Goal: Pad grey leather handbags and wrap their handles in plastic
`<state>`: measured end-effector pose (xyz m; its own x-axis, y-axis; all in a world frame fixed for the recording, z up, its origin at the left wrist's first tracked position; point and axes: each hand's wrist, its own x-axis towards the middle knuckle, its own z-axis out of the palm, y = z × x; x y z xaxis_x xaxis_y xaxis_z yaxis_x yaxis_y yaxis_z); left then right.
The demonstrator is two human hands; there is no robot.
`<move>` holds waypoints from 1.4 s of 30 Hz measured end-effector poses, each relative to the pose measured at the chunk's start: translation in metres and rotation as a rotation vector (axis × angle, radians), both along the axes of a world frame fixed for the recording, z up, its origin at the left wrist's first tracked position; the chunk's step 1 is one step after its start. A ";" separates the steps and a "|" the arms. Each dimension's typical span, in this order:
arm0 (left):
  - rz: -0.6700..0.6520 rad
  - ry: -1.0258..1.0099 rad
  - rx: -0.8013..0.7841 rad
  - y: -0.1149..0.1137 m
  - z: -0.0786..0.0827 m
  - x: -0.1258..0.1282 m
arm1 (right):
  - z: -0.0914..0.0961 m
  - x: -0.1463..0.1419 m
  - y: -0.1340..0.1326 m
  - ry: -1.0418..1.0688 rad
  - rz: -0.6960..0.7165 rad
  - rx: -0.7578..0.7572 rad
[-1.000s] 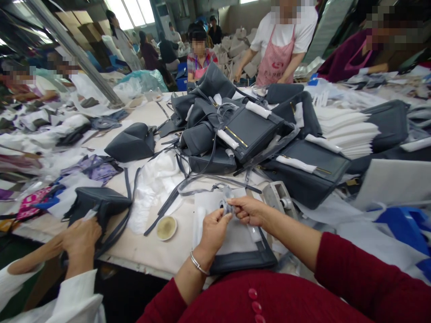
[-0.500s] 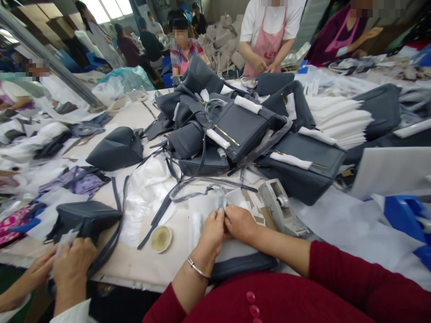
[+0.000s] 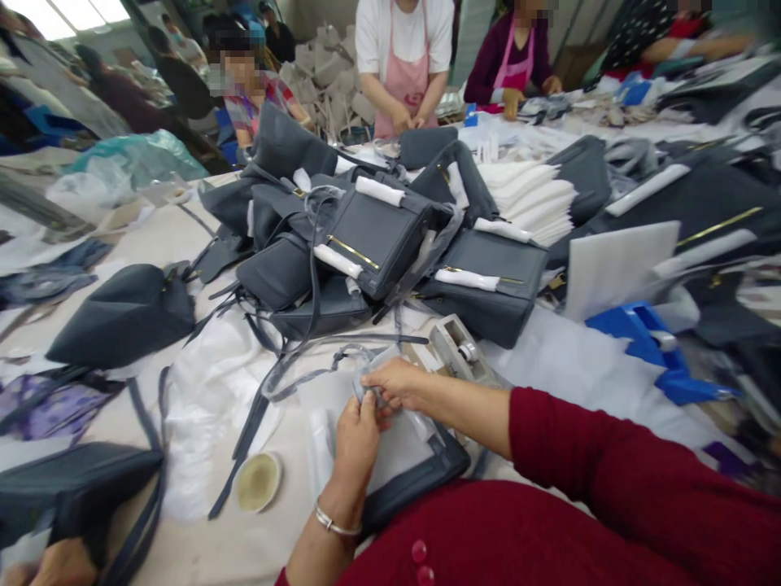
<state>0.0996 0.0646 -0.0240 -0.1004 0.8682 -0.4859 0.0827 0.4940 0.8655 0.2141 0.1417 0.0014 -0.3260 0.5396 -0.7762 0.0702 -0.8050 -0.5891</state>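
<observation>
Dark slate-blue leather fills the left edge, where a folded bag (image 3: 91,480) lies near the front of the counter (image 3: 293,529), a co-worker's hand (image 3: 67,561) at its lower corner. Above it are a purple patterned cloth (image 3: 45,407) and a slumped dark bag (image 3: 122,317). Next comes crumpled white film (image 3: 198,407), then a round dish (image 3: 259,482) with something yellowish inside, beside the loose end of a dark strap. Behind, a heap of dark bags (image 3: 390,236) shows gold zips and white-wrapped handles. In front of the heap, the left hand (image 3: 357,435), a bangle on its wrist, pinches a plastic-wrapped strap (image 3: 358,389); the right hand (image 3: 396,382) grips the same piece just beside it, fingertips nearly meeting. Both hands are over a flat dark bag (image 3: 421,472) partly covered by a white sheet. Further right stand a grey tape dispenser (image 3: 460,350), stacked white sheets (image 3: 525,199) and a blue dispenser (image 3: 662,350).
</observation>
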 end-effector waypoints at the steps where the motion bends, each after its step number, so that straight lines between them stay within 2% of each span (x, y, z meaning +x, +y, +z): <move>1: -0.024 0.016 0.026 -0.001 -0.003 -0.002 | -0.002 -0.004 0.000 0.033 -0.037 -0.001; 4: -0.065 0.095 0.086 0.000 -0.009 -0.007 | -0.005 -0.008 -0.005 0.055 -0.063 0.084; 7: -0.035 0.131 0.077 0.002 -0.011 -0.010 | -0.002 0.004 -0.014 -0.047 -0.004 0.340; 11: 0.066 0.016 -0.004 0.003 -0.006 -0.012 | 0.005 0.049 -0.031 -0.254 0.005 0.847; 13: 0.094 -0.011 -0.028 0.002 -0.004 -0.013 | 0.001 0.079 -0.037 -0.425 -0.034 0.971; 15: 0.117 -0.036 -0.045 0.000 -0.005 -0.014 | -0.009 0.107 -0.041 -0.622 -0.034 0.879; 17: 0.145 -0.063 -0.062 -0.001 -0.007 -0.015 | -0.021 0.126 -0.044 -0.750 0.102 0.819; 19: 0.161 -0.082 -0.070 -0.002 -0.009 -0.016 | -0.033 0.132 -0.048 -0.823 0.283 0.814; 21: 0.163 -0.090 -0.067 -0.003 -0.009 -0.015 | -0.044 0.127 -0.050 -0.870 0.411 0.804; 23: 0.159 -0.094 -0.063 -0.003 -0.007 -0.014 | -0.054 0.114 -0.049 -0.911 0.456 0.759; 30: 0.141 -0.090 -0.051 -0.007 -0.006 -0.013 | -0.082 0.077 -0.033 -0.973 0.432 0.656; 33: 0.143 -0.091 -0.033 -0.008 -0.010 -0.016 | -0.080 0.078 -0.031 -0.957 0.424 0.706; 36: 0.147 -0.101 -0.036 -0.008 -0.010 -0.017 | -0.071 0.088 -0.034 -0.952 0.401 0.785; 42: 0.160 -0.132 -0.047 -0.007 -0.004 -0.016 | -0.046 0.108 -0.042 -0.879 0.217 0.933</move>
<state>0.0832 0.0572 -0.0283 -0.1677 0.8224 -0.5436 -0.1126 0.5318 0.8393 0.3219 0.0999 -0.0443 -0.0513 0.9894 -0.1356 0.7929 -0.0422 -0.6079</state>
